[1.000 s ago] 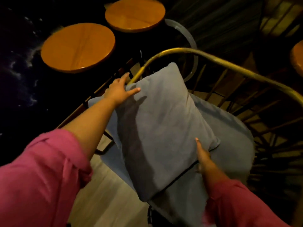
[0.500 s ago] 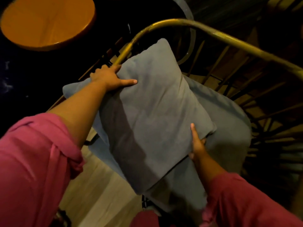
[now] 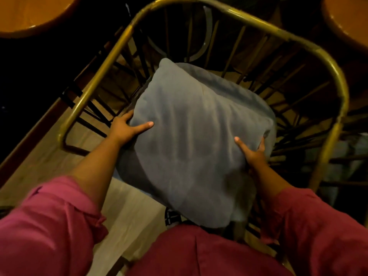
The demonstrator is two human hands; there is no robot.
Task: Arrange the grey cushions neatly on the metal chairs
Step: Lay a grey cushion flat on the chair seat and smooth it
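Observation:
A grey square cushion (image 3: pixel 191 140) fills the middle of the head view, held over the seat of a metal chair with a brass-coloured top rail (image 3: pixel 258 22) and dark spindles. My left hand (image 3: pixel 127 127) grips the cushion's left edge, thumb on top. My right hand (image 3: pixel 252 151) grips its right edge, thumb on top and fingers behind. A second grey cushion (image 3: pixel 266 108) lies under it on the seat, showing only along the back, the right and the lower left.
Round wooden stool tops sit at the upper left (image 3: pixel 29 14) and upper right (image 3: pixel 350 22). Pale floor (image 3: pixel 127 212) shows below left of the chair. The chair's rail and spindles ring the cushion on three sides.
The view has swung over the chair, so I look straight down into it. My left hand has slid from the cushion's top corner to its left edge; the cushion sits squarer inside the rail.

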